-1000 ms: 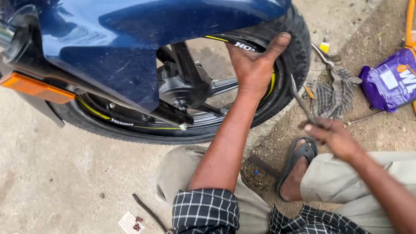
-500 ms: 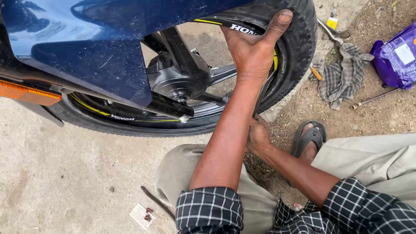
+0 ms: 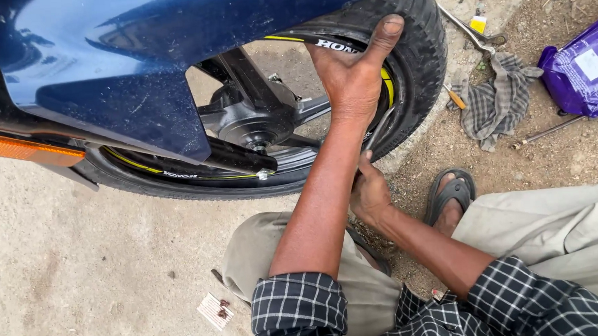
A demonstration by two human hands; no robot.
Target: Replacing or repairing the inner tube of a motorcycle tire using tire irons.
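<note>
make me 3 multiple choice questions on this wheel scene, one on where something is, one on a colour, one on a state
1. Where does the checked rag lie?
A. on the dirt right of the tyre
B. over the blue fender
C. on the person's knee

2. What colour is the reflector on the bike's side?
A. green
B. orange
C. white

3. What is the left hand doing?
A. hanging free in the air
B. resting on the rag
C. pressing on the tyre, thumb up over the tread

Answers:
1 A, the rag sits on bare dirt beside the tyre.
2 B, it shows bright orange under the fender.
3 C, the palm lies on the sidewall and the thumb on the tread.
</note>
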